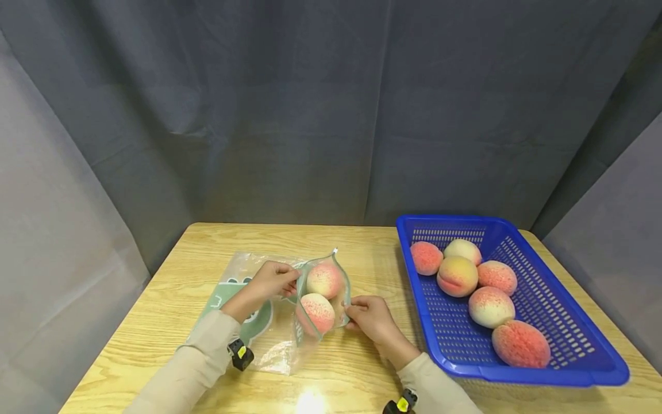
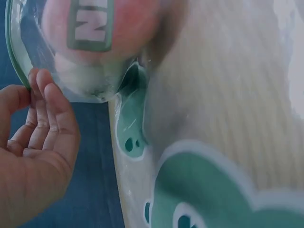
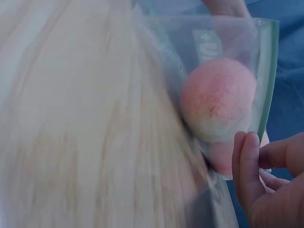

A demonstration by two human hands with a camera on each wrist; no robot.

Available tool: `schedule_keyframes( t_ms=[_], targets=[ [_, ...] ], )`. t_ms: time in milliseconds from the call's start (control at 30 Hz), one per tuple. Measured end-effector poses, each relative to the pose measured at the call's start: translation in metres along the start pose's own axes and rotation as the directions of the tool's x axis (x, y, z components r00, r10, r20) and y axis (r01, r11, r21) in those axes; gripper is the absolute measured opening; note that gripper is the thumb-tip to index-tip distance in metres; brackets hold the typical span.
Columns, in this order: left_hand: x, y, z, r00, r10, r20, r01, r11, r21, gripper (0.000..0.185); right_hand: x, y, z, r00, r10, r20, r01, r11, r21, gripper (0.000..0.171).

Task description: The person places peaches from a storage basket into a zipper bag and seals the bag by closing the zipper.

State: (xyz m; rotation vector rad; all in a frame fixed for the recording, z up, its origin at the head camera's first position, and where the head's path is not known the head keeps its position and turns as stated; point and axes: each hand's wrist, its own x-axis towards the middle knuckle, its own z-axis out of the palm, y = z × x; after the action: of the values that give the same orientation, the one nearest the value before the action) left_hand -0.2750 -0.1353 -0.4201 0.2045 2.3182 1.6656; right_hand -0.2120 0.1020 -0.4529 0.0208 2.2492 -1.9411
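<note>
My left hand (image 1: 273, 280) pinches one lip of the clear zip bag (image 1: 289, 310) lying on the desk (image 1: 362, 368); my right hand (image 1: 368, 315) pinches the other, mouth spread. Two peaches (image 1: 319, 296) sit inside. I judge I'm mid-filling; next comes a reach into the blue basket (image 1: 595, 368), freeing one hand.

A blue basket (image 1: 569, 368) sits on the wooden table (image 1: 362, 368). Six peaches (image 1: 457, 276) lie inside. Grey curtains (image 1: 310, 115) hang behind.
</note>
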Motion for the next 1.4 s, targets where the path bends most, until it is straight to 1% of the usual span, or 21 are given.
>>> schedule_keyframes(
  t_ms=[133,267,400,533,700,833,933,1000,1100,1167,1233,1300,1400],
  targets=[
    [-0.006,0.001,-0.015,1.000,0.022,-0.006,-0.022,1.000,0.015,0.027,-0.001,-0.007,0.005,1.000,-0.005,0.031,0.003,0.998,0.060,0.027],
    [-0.013,0.006,-0.030,0.999,0.036,-0.032,-0.036,0.999,0.014,0.028,-0.003,-0.013,0.012,0.997,-0.044,0.067,0.036,0.994,0.106,0.029],
    [-0.021,0.018,-0.043,0.996,0.069,-0.064,-0.068,0.998,0.011,0.029,-0.005,-0.022,0.020,0.991,-0.086,0.104,0.071,0.988,0.140,0.031],
    [-0.029,0.034,-0.054,0.987,0.106,-0.117,-0.109,0.994,-0.019,0.031,-0.007,-0.036,0.028,0.984,-0.121,0.131,0.101,0.983,0.154,0.031],
    [-0.039,0.052,-0.066,0.977,0.136,-0.167,-0.142,0.989,-0.028,0.031,-0.009,-0.054,0.038,0.983,-0.133,0.129,0.111,0.980,0.167,0.029],
    [-0.047,0.068,-0.078,0.965,0.175,-0.193,-0.182,0.983,-0.019,0.028,-0.008,-0.069,0.042,0.980,-0.155,0.122,0.129,0.971,0.199,0.028],
    [-0.053,0.081,-0.086,0.954,0.211,-0.214,-0.219,0.976,-0.013,0.025,-0.008,-0.078,0.043,0.973,-0.193,0.123,0.162,0.960,0.228,0.027],
    [-0.057,0.090,-0.091,0.944,0.241,-0.227,-0.251,0.968,-0.016,0.024,-0.008,-0.084,0.044,0.968,-0.219,0.126,0.183,0.951,0.250,0.028],
    [-0.064,0.105,-0.097,0.925,0.290,-0.247,-0.310,0.950,-0.045,0.022,-0.012,-0.092,0.043,0.959,-0.250,0.133,0.206,0.939,0.277,0.029],
    [-0.067,0.113,-0.100,0.911,0.321,-0.260,-0.348,0.935,-0.063,0.021,-0.014,-0.096,0.042,0.955,-0.262,0.138,0.215,0.934,0.286,0.030],
    [-0.070,0.121,-0.101,0.901,0.339,-0.271,-0.371,0.925,-0.078,0.021,-0.015,-0.097,0.041,0.953,-0.268,0.141,0.219,0.931,0.291,0.030],
    [-0.071,0.126,-0.100,0.897,0.344,-0.276,-0.378,0.922,-0.081,0.020,-0.016,-0.096,0.040,0.952,-0.271,0.141,0.221,0.929,0.298,0.031],
    [-0.069,0.130,-0.094,0.902,0.336,-0.270,-0.366,0.928,-0.067,0.019,-0.018,-0.095,0.039,0.955,-0.265,0.132,0.212,0.924,0.317,0.032]
  ],
)
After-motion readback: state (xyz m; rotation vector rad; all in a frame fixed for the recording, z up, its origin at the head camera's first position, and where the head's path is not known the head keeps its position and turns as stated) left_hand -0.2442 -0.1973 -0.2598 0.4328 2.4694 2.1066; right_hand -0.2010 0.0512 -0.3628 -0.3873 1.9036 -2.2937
